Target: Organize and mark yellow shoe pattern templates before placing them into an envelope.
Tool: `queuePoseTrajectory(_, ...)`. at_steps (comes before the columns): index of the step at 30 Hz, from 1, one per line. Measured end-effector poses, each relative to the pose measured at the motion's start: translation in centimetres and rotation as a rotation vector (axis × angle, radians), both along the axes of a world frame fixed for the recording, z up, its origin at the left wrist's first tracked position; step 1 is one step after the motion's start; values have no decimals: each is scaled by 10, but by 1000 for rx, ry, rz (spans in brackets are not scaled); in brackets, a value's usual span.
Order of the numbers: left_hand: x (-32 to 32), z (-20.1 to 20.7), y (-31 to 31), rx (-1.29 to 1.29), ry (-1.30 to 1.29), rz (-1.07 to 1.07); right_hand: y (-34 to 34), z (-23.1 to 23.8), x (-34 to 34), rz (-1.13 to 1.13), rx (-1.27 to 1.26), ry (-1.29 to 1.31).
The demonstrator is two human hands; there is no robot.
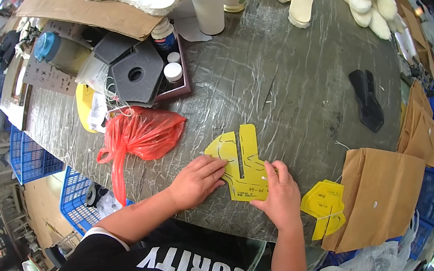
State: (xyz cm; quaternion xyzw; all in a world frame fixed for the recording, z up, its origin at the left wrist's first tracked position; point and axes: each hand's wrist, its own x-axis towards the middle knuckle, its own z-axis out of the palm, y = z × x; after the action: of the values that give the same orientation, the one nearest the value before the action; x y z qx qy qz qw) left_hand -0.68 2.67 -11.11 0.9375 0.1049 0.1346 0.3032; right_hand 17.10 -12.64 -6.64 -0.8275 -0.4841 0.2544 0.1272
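Observation:
A yellow pattern template (245, 168) with a long narrow slot, dark lines and handwriting lies on the table in front of me. My left hand (198, 180) grips its left edge, fingers together and bent over the card. On the opposite edge, my right hand (282, 193) holds the template between thumb and fingers. Just right of that hand is a second set of yellow templates (324, 206), crossed by a pale string or band. Farther off on the right lies a black cut piece (366, 101) with a split end.
A red plastic bag (142, 135) sits left of my hands, before a box (184, 87) of bottles and grey foam pieces. Brown paper bags (377, 202) lie along the right edge. At the back stand a white tumbler (205, 1) and fleecy insoles (301, 3).

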Motion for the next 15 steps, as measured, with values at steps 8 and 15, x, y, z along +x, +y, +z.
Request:
queuePoseTrajectory(8,2,-6,5,36,-25,-31,2,1,1,7,-6,-8)
queuePoseTrajectory(15,5,-4,7,30,-64,-49,4,4,0,35,6,-18)
